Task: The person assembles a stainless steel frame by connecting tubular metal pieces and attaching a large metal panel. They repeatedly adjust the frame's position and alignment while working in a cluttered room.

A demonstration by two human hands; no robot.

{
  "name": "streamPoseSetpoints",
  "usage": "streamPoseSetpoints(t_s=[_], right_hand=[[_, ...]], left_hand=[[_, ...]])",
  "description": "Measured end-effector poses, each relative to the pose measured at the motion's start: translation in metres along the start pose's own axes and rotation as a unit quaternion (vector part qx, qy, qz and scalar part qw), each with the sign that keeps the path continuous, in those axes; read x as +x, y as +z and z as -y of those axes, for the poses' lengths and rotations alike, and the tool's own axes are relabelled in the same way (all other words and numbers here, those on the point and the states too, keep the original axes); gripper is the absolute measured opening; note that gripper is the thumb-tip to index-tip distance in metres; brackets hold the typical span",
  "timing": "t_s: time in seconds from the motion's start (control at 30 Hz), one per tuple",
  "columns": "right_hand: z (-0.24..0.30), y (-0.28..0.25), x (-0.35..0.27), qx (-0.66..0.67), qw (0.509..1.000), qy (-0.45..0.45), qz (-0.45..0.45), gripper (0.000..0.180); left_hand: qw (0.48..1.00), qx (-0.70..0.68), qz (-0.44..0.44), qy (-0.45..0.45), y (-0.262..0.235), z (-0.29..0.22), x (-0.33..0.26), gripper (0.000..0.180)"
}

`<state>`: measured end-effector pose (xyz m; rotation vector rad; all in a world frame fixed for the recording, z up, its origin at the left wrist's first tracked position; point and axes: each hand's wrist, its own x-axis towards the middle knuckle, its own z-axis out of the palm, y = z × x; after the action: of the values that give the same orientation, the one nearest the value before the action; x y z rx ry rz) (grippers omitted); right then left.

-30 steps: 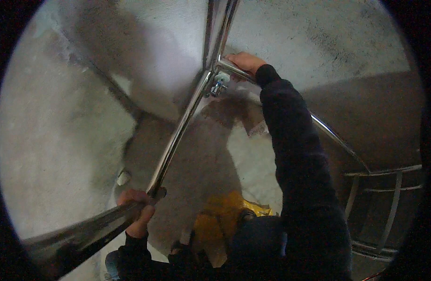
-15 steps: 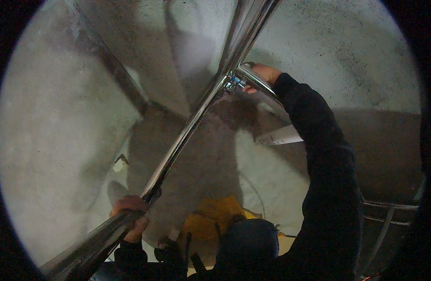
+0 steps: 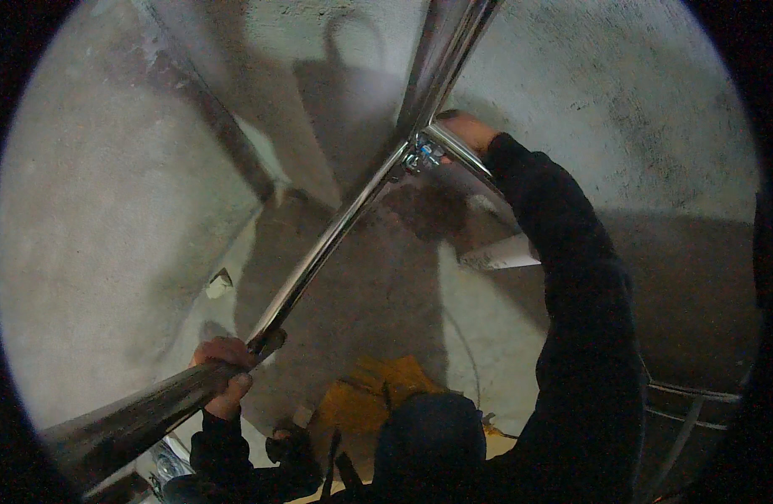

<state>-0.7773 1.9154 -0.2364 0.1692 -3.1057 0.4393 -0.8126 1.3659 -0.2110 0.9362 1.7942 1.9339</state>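
Note:
A long shiny metal tube runs slantwise from the lower left to the top. Around its lower part my left hand is closed, thumb on the near side. Higher up, a shorter metal tube branches off to the right. My right hand is wrapped round this branch, close to the joint; its fingers are partly hidden behind the tube. A small metal clamp fitting with bluish glints sits at the joint, beside my right fingertips.
Rough grey concrete walls surround me. Below lies a yellow-orange cloth or bag, partly covered by a dark rounded shape. A pale pipe-like piece shows beside my right arm, and thin metal rails stand at the lower right.
My left hand and the tube's lower end have shifted slightly left and up. My right hand stays at the branch, its fingers now showing less below the tube. The background has shifted a little.

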Motion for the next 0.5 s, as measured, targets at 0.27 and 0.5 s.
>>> streamPoseSetpoints(t_s=[0.27,0.5], right_hand=[[-0.009,0.007,0.013,0.049,0.995,0.053,0.074,0.048],[-0.019,0.021,0.02,0.301,0.921,0.245,-0.022,0.032]], left_hand=[[0.998,-0.052,-0.03,-0.017,0.01,-0.014,-0.001,0.034],[0.999,-0.006,-0.044,0.009,0.011,-0.004,-0.003,0.032]])
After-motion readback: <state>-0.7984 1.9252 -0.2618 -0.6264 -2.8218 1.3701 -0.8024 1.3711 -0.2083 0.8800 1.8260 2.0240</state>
